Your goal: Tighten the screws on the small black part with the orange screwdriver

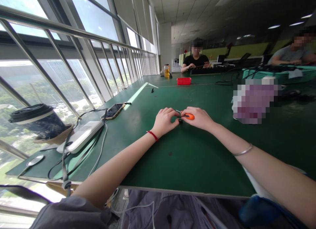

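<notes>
My right hand (pixel 197 118) is closed around a small orange-handled tool (pixel 189 116). A thin metallic tip points from it toward my left hand; its exact kind is too small to tell. Across from it, my left hand (pixel 165 121) curls its thumb and fingers together at a small black part (pixel 180 121), just above the green table (pixel 170 169). Both hands meet closely at this part, and the fingers hide some of it.
On the left lie a phone (pixel 113 111), a white power bank (pixel 81 136) with cables, and a tilted lidded cup (pixel 39 122) by the railing. Farther off are a red tray (pixel 184 81), a jar (pixel 167 71) and a teal basket (pixel 278 75). Two people sit beyond.
</notes>
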Motion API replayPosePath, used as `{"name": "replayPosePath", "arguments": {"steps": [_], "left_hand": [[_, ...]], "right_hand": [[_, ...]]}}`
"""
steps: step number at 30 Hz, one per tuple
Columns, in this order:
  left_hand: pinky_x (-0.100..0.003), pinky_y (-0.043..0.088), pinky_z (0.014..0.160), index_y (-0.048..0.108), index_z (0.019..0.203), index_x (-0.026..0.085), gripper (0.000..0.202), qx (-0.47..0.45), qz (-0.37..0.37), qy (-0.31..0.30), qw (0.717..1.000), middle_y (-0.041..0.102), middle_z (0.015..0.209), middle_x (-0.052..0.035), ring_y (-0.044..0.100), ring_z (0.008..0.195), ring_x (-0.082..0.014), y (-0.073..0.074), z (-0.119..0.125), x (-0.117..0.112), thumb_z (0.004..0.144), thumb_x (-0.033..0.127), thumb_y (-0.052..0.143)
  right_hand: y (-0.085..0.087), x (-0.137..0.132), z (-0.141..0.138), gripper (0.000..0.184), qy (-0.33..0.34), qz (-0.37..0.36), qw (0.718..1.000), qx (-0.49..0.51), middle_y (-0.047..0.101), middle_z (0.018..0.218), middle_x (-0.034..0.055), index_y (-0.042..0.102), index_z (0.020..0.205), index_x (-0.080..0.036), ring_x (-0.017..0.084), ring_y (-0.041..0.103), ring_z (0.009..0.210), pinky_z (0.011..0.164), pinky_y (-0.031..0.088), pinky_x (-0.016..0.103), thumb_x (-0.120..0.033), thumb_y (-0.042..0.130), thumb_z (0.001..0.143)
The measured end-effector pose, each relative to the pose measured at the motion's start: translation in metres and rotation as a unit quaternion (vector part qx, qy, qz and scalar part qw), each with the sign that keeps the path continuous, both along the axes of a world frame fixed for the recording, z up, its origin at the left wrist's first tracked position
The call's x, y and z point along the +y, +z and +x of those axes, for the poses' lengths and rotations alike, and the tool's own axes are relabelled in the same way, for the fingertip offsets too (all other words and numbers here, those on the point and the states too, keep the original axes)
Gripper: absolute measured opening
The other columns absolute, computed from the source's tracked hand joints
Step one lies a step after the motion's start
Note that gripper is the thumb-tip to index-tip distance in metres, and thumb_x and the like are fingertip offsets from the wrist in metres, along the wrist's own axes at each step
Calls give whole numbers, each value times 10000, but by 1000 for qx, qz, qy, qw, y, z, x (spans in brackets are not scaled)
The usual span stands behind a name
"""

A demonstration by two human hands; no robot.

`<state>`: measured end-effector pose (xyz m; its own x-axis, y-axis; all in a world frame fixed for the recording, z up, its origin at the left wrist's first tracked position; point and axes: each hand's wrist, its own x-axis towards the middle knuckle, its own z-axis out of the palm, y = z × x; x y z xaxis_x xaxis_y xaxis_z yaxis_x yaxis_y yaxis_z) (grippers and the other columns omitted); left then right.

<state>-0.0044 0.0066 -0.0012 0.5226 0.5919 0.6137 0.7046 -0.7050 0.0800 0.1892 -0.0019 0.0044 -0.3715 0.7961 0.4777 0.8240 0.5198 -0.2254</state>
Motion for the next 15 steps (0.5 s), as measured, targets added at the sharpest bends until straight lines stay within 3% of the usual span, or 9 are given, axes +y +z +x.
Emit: {"name": "replayPosePath", "arguments": {"steps": [10, 15], "left_hand": [[-322, 401, 793, 660, 864, 217, 125, 4, -24, -17, 1000, 681, 894, -10, 566, 878, -180, -1, -2, 4, 827, 299, 572], [-325, 430, 816, 667, 840, 219, 107, -23, -45, -22, 999, 682, 914, -15, 579, 896, -188, -3, -2, 6, 799, 283, 592]], "right_hand": [[3, -4, -2, 171, 10, 24, 998, -50, 625, 891, 4, 659, 892, -256, 136, 572, 730, 575, 364, 232, -337, 522, 830], [5, -3, 3, 189, -6, 43, 999, 5, 642, 940, 5, 656, 932, -258, 147, 591, 772, 586, 385, 232, -350, 550, 805]]}}
